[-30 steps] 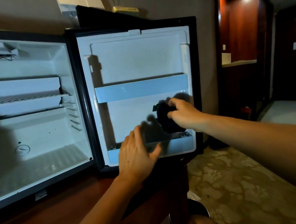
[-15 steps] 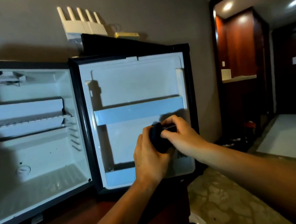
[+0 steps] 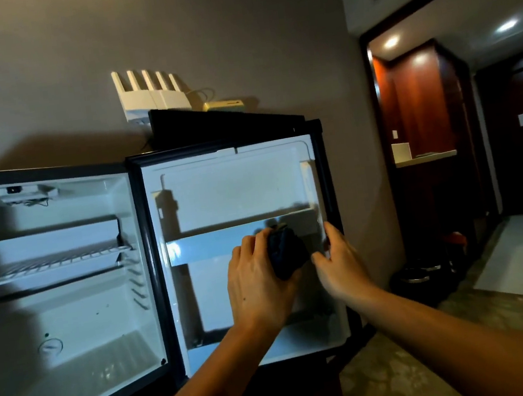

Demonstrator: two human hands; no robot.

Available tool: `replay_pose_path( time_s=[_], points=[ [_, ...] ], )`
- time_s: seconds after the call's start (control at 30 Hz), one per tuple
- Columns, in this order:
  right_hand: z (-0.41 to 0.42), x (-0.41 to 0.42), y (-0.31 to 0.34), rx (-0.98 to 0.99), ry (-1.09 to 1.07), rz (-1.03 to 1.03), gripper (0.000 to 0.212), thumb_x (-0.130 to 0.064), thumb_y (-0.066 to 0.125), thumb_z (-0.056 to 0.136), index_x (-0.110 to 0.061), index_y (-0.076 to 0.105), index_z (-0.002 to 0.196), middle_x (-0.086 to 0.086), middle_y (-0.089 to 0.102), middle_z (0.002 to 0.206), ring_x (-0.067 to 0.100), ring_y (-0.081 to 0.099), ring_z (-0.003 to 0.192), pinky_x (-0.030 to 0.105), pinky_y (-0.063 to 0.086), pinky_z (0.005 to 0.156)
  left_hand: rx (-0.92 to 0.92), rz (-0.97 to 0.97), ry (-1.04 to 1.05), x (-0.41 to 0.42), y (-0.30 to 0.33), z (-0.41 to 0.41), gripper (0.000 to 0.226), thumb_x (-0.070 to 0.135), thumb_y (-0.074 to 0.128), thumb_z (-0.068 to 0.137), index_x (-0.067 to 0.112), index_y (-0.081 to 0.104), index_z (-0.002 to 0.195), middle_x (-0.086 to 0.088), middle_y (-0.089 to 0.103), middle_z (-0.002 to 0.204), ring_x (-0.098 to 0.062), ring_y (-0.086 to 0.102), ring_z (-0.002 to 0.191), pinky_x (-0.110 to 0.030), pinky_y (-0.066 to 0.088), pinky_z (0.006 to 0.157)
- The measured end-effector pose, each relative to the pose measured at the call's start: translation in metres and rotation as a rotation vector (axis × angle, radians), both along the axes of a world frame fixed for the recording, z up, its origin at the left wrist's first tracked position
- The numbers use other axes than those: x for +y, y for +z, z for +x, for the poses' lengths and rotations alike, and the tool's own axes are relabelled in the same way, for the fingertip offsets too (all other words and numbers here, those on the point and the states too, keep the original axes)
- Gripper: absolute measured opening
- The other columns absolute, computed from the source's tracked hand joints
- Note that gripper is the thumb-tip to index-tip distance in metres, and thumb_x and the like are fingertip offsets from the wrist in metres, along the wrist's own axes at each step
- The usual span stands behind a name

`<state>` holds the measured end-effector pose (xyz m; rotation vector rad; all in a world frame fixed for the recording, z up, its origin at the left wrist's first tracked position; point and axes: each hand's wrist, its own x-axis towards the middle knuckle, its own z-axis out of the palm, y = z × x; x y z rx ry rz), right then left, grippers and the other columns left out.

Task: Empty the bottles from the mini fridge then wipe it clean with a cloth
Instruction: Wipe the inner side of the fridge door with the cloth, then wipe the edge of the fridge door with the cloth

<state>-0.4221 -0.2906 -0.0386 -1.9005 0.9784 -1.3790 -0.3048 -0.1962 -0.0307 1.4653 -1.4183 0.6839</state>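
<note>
Left hand point(image 3: 258, 284) curled round a dark cloth point(image 3: 285, 251), pressed against the upper shelf rail point(image 3: 213, 244) of the open fridge door point(image 3: 236, 194), right hand point(image 3: 340, 262) loosely spread at the door's right edge, holding nothing, mini fridge point(image 3: 69, 316) open alongside, no bottles inside.

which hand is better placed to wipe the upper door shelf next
Left. The left hand grips the dark cloth right at the upper door shelf; the right hand is empty.

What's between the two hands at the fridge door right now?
Head view: the dark cloth, gripped by the left hand; the right hand sits just right of it.
</note>
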Motion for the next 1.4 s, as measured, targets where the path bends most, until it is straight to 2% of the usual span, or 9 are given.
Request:
replay_pose_path(
  time_s=[0.17, 0.3, 0.4, 0.5, 0.63, 0.73, 0.87, 1.03, 1.4],
  points=[
    [-0.018, 0.015, 0.004, 0.011, -0.105, -0.168, 0.048, -0.014, 0.055, 0.094, -0.021, 0.045, 0.14, 0.004, 0.056, 0.135, 0.023, 0.054, 0.122, 0.028, 0.044, 0.096, -0.133, -0.067, -0.003, 0.003, 0.013, -0.018, 0.063, 0.05, 0.073, 0.067, 0.025, 0.052, 0.12, 0.005, 0.06, 0.107, -0.019, 0.055, 0.094, -0.036, 0.049, 0.081],
    [-0.038, 0.032, 0.012, -0.013, -0.153, -0.376, 0.024, -0.008, 0.056, 0.089, -0.025, 0.063, 0.104, -0.001, 0.067, 0.101, 0.02, 0.062, 0.092, 0.028, 0.047, 0.07, -0.176, -0.117, -0.026, 0.009, 0.024, -0.035, 0.056, 0.055, 0.067, 0.066, 0.025, 0.054, 0.111, 0.006, 0.06, 0.1, -0.018, 0.056, 0.091, -0.033, 0.046, 0.082],
    [-0.049, 0.026, 0.023, -0.1, -0.235, -0.504, 0.028, -0.011, 0.06, 0.088, -0.025, 0.06, 0.112, -0.004, 0.057, 0.113, 0.017, 0.056, 0.104, 0.033, 0.049, 0.085, -0.192, -0.176, -0.051, 0.019, 0.038, -0.043, 0.055, 0.057, 0.064, 0.066, 0.021, 0.057, 0.107, 0.006, 0.06, 0.096, -0.017, 0.056, 0.087, -0.031, 0.045, 0.078],
    [-0.053, 0.028, 0.035, -0.175, -0.095, -0.309, 0.052, -0.018, 0.055, 0.093, -0.022, 0.039, 0.142, 0.002, 0.044, 0.134, 0.02, 0.046, 0.125, 0.038, 0.042, 0.103, -0.238, -0.224, -0.07, 0.03, 0.053, -0.055, 0.056, 0.059, 0.062, 0.067, 0.019, 0.058, 0.106, 0.004, 0.06, 0.095, -0.016, 0.054, 0.087, -0.029, 0.042, 0.078],
    [-0.048, 0.031, 0.032, -0.252, 0.085, -0.276, 0.059, -0.045, 0.052, 0.083, -0.012, 0.052, 0.132, -0.004, 0.062, 0.103, 0.025, 0.059, 0.109, 0.034, 0.046, 0.092, -0.385, -0.219, -0.062, 0.041, 0.07, -0.073, 0.061, 0.065, 0.058, 0.071, 0.019, 0.058, 0.11, 0.002, 0.06, 0.102, -0.019, 0.05, 0.099, -0.032, 0.042, 0.086],
    [-0.05, 0.035, 0.031, -0.354, 0.096, -0.338, 0.03, -0.017, 0.051, 0.094, -0.011, 0.055, 0.123, -0.008, 0.063, 0.097, 0.014, 0.062, 0.094, 0.027, 0.049, 0.086, -0.46, -0.186, -0.036, 0.052, 0.077, -0.079, 0.063, 0.066, 0.058, 0.072, 0.02, 0.057, 0.115, 0.002, 0.059, 0.109, -0.02, 0.047, 0.108, -0.035, 0.042, 0.093],
    [-0.055, 0.049, 0.037, -0.34, 0.2, -0.573, 0.033, -0.018, 0.061, 0.091, -0.033, 0.051, 0.118, -0.016, 0.062, 0.103, -0.007, 0.061, 0.097, 0.012, 0.048, 0.083, -0.542, -0.167, 0.007, 0.074, 0.081, -0.075, 0.067, 0.063, 0.063, 0.071, 0.018, 0.056, 0.12, 0.001, 0.06, 0.112, -0.021, 0.049, 0.108, -0.038, 0.044, 0.095],
    [-0.053, 0.06, 0.051, -0.203, 0.154, -0.904, 0.057, -0.028, 0.059, 0.084, -0.022, 0.044, 0.139, 0.003, 0.048, 0.138, 0.025, 0.05, 0.124, 0.045, 0.047, 0.099, -0.666, -0.155, 0.071, 0.118, 0.09, -0.065, 0.076, 0.062, 0.062, 0.071, 0.014, 0.053, 0.13, -0.002, 0.06, 0.118, -0.024, 0.049, 0.114, -0.038, 0.04, 0.098],
    [-0.051, 0.085, 0.086, 0.139, 0.233, -1.307, 0.057, -0.026, 0.047, 0.098, -0.021, 0.028, 0.151, 0.005, 0.018, 0.161, 0.025, 0.016, 0.148, 0.048, 0.036, 0.112, -0.811, -0.026, 0.141, 0.189, 0.1, -0.033, 0.067, 0.052, 0.075, 0.067, 0.007, 0.063, 0.115, -0.005, 0.061, 0.12, -0.023, 0.055, 0.115, -0.034, 0.046, 0.098]
  ],
)
